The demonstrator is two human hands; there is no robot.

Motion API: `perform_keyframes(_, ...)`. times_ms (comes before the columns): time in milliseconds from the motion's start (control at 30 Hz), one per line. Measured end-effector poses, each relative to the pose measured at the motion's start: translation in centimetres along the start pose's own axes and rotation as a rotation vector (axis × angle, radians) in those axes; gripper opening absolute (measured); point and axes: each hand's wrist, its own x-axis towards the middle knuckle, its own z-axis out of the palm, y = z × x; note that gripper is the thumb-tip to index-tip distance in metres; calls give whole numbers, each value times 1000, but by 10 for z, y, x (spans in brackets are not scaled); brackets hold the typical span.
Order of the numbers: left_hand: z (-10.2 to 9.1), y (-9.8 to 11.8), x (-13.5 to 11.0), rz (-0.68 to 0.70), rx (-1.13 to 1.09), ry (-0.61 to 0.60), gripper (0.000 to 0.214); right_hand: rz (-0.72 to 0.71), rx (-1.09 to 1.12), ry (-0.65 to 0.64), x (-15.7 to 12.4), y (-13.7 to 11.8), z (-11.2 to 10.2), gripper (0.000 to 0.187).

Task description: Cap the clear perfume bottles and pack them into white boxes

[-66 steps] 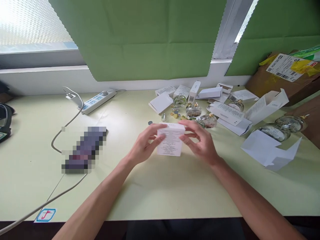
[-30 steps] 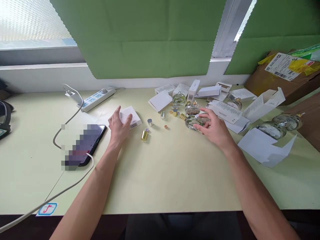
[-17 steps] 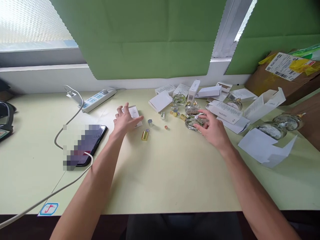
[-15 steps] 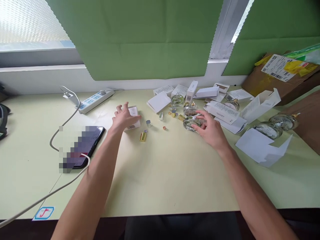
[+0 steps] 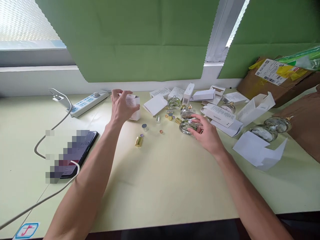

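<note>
My left hand (image 5: 122,106) has its fingers closed around a small white box (image 5: 135,113) with printed text, now upright at the left of the scattered parts. My right hand (image 5: 205,134) curls its fingers round the right side of a round clear glass perfume bottle (image 5: 186,127) lying on the table. Right behind it is another round perfume bottle (image 5: 187,113). Between the hands lie a gold cap (image 5: 138,141), a silver cap (image 5: 145,127), a clear cap (image 5: 157,119) and a small copper-coloured ring (image 5: 161,131).
White cartons (image 5: 155,105) and another perfume bottle (image 5: 174,102) spread along the back. At the right are opened cartons (image 5: 261,150), more bottles (image 5: 278,124) and a brown cardboard box (image 5: 250,80). A phone (image 5: 83,150), a cable (image 5: 37,203) and a power strip (image 5: 87,103) lie left.
My left hand has gone from spread over the flat box to holding it tipped upright. My right hand has stayed at the bottle. The whole view has shifted slightly.
</note>
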Motion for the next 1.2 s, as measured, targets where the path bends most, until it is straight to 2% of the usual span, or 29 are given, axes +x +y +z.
perform_keyframes(100,8,-2,-15,89,-58,82,49,-10,-3,-2,0,0,1,46)
perform_keyframes(267,19,-9,-40,196,-106,145,50,-19,17,3,1,1,3,47)
perform_keyframes(433,14,-15,-44,248,-141,173,37,-27,32,-9,1,2,3,45)
perform_keyframes(533,-3,-20,-31,301,-211,73,33,-30,30,-5,2,3,3,46)
perform_keyframes(633,-25,-27,-13,324,-277,-161,35,-28,34,1,2,2,3,45)
perform_keyframes(767,-43,-29,5,270,-235,-286,34,-25,35,3,2,1,3,44)
perform_keyframes(867,-48,-27,9,211,-173,-325,39,-21,28,-1,2,0,2,44)
perform_keyframes(1067,-55,-32,12,249,-35,-340,34,-13,27,-5,1,1,2,45)
perform_keyframes(1200,-49,-33,6,289,-84,-307,35,-6,35,0,2,1,2,45)
